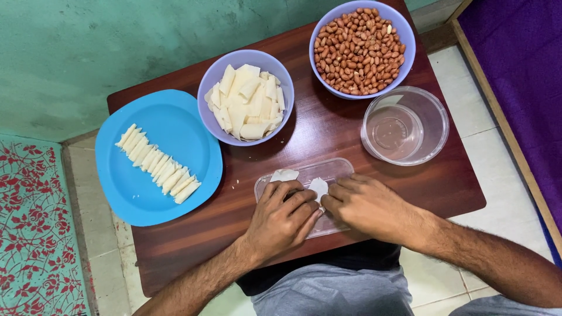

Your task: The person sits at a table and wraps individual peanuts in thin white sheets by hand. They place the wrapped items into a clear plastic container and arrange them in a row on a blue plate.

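Note:
My left hand [283, 217] and my right hand [367, 206] meet over a clear plastic lid [336, 169] lying flat on the wooden table [328, 134]. Both pinch a small white dough wrapper [319, 187] between the fingertips. A second wrapper piece [284, 175] lies on the lid just above my left hand. To the left, a blue plate [175, 117] carries a row of several rolled white pieces [157, 163]. Behind the lid, a lilac bowl [213, 76] holds several flat wrappers [246, 100].
A second lilac bowl [407, 41] full of peanuts [357, 50] stands at the back right. A clear round container [436, 126] with a little water stands right of centre. A green wall, tiled floor and red patterned mat [35, 234] surround the small table.

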